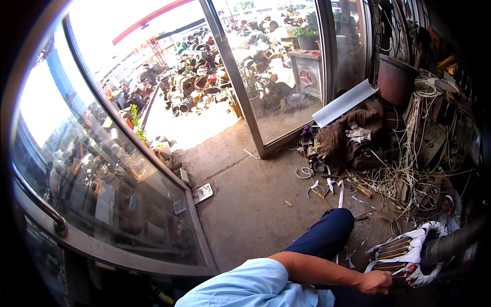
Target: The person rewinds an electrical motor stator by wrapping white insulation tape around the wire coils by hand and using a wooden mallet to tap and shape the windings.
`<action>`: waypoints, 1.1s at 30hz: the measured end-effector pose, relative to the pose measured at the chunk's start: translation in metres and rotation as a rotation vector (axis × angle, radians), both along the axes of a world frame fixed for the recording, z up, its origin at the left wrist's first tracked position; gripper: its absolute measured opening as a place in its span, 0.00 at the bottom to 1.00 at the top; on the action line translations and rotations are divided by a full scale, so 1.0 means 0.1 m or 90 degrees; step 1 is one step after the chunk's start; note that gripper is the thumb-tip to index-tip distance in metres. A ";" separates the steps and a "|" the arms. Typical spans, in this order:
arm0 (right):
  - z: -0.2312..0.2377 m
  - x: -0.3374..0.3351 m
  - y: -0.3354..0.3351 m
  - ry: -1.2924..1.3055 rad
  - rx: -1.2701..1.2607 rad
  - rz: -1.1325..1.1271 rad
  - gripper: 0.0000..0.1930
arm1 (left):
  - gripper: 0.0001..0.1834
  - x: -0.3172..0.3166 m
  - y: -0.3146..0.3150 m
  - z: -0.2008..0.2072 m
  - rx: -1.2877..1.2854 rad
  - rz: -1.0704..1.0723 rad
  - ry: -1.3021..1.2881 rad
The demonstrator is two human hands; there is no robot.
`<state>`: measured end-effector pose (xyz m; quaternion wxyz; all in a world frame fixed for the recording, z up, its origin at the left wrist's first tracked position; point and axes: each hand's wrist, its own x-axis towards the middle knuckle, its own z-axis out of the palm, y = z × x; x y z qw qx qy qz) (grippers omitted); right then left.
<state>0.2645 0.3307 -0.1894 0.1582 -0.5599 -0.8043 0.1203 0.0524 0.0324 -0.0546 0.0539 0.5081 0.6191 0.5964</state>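
At the lower right lies what looks like a motor winding, with brown strips side by side and loops wrapped in white tape. A thick dark cylinder sits against its right side. My left hand reaches across from a light blue sleeve and is closed at the winding's near edge. A thin pale strip runs from its fingertips toward the white wrapping; I cannot make out what the fingers hold. My right hand does not show. A small red spot is on the wrapping near the left hand.
My navy-trousered knee is left of the winding. Tangled pale wire, a brown cloth with gloves, and a brown pot crowd the right. White scraps litter the floor. A glass door stands at left; scrap heaps lie outside.
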 end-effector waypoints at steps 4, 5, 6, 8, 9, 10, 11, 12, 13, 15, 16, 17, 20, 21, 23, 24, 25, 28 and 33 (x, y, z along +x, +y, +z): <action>-0.08 -0.06 0.01 0.007 0.014 0.014 0.21 | 0.17 0.00 0.07 -0.15 0.019 0.011 -0.016; -0.08 -0.07 0.02 0.018 0.022 0.017 0.21 | 0.17 0.00 0.07 -0.15 0.020 0.011 -0.010; -0.06 -0.08 0.03 0.032 0.035 0.020 0.21 | 0.16 0.00 0.07 -0.15 0.027 0.013 -0.005; -0.01 -0.07 0.04 0.079 0.075 0.032 0.21 | 0.16 0.01 0.05 -0.15 0.039 0.017 0.004; 0.07 -0.10 0.02 0.119 0.113 0.038 0.21 | 0.16 0.00 0.04 -0.12 0.028 0.012 0.007; 0.20 -0.14 -0.04 0.170 0.154 0.055 0.21 | 0.17 -0.01 0.02 -0.07 0.018 0.009 0.010; 0.34 -0.20 -0.14 0.228 0.195 0.083 0.21 | 0.17 -0.01 0.00 -0.02 0.007 0.007 0.013; 0.55 -0.28 -0.28 0.285 0.235 0.122 0.21 | 0.17 0.00 -0.02 0.05 0.010 0.004 -0.013; 0.81 -0.42 -0.52 0.341 0.269 0.176 0.21 | 0.17 0.01 -0.05 0.11 0.013 0.000 -0.039; 1.62 -0.73 -1.28 0.447 0.310 0.355 0.21 | 0.18 0.03 -0.06 0.15 0.029 -0.003 -0.065; 2.07 -0.90 -1.72 0.495 0.317 0.465 0.22 | 0.19 0.02 -0.04 0.13 0.039 -0.002 -0.062; 2.28 -1.02 -2.01 0.479 0.342 0.566 0.24 | 0.20 0.01 -0.01 0.12 0.049 0.000 -0.058; 2.48 -1.30 -2.54 0.353 0.296 0.865 0.30 | 0.20 -0.06 0.07 -0.02 0.096 -0.036 0.006; 2.44 -1.37 -2.63 0.309 0.304 0.886 0.30 | 0.19 -0.09 0.07 -0.03 0.093 -0.043 0.004; 2.46 -1.47 -2.76 0.234 0.309 0.919 0.27 | 0.19 -0.11 0.07 -0.07 0.083 -0.051 -0.008; 2.54 -1.47 -2.83 0.201 0.308 0.967 0.27 | 0.18 -0.13 0.05 -0.08 0.077 -0.054 -0.017; 2.59 -1.45 -2.91 0.184 0.295 0.999 0.27 | 0.18 -0.13 0.04 -0.09 0.073 -0.056 -0.023; 2.62 -1.40 -3.00 0.151 0.310 1.040 0.26 | 0.17 -0.18 0.01 -0.10 0.060 -0.058 -0.033; 2.68 -1.40 -2.76 0.089 0.252 1.023 0.23 | 0.16 -0.20 0.00 -0.14 0.049 -0.057 -0.051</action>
